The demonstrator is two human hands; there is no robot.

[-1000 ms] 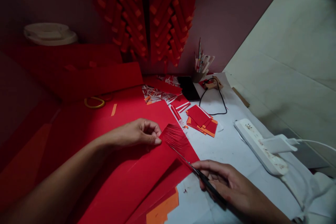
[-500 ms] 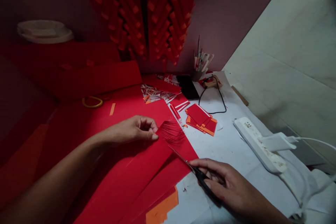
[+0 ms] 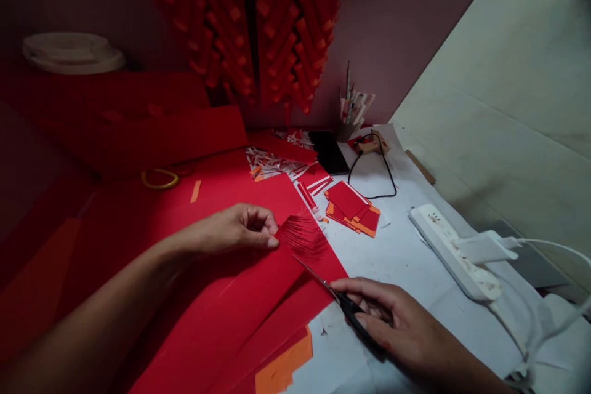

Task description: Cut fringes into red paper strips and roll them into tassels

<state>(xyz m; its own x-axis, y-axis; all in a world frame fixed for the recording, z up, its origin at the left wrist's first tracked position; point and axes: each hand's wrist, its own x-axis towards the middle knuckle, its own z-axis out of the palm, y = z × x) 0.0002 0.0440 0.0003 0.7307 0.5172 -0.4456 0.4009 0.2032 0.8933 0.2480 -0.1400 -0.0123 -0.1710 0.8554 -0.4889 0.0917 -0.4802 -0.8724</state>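
My left hand (image 3: 247, 229) pinches the edge of a long red paper strip (image 3: 231, 308) between thumb and fingers. The strip's far end is cut into a fine fringe (image 3: 302, 234) that spreads to the right of my fingertips. In my right hand (image 3: 388, 320) are scissors with black handles (image 3: 357, 320), my fingers wrapped round the grips. Their blades (image 3: 311, 271) point up and left, with the tips at the strip's edge just below the fringe. More red paper lies beneath the strip.
Paper scraps (image 3: 277, 163) and stacked red-and-orange cards (image 3: 353, 209) lie beyond my hands. Farther back are a black phone (image 3: 329, 152), a pen holder (image 3: 348, 129) and a glue gun (image 3: 372, 143) with a looped cord. To the right sits a white power strip (image 3: 455, 252) with a plugged charger.
The scissors and right hand have shifted very slightly left relative to the strip. My left hand keeps the same pinch. The whole view has drifted a little.
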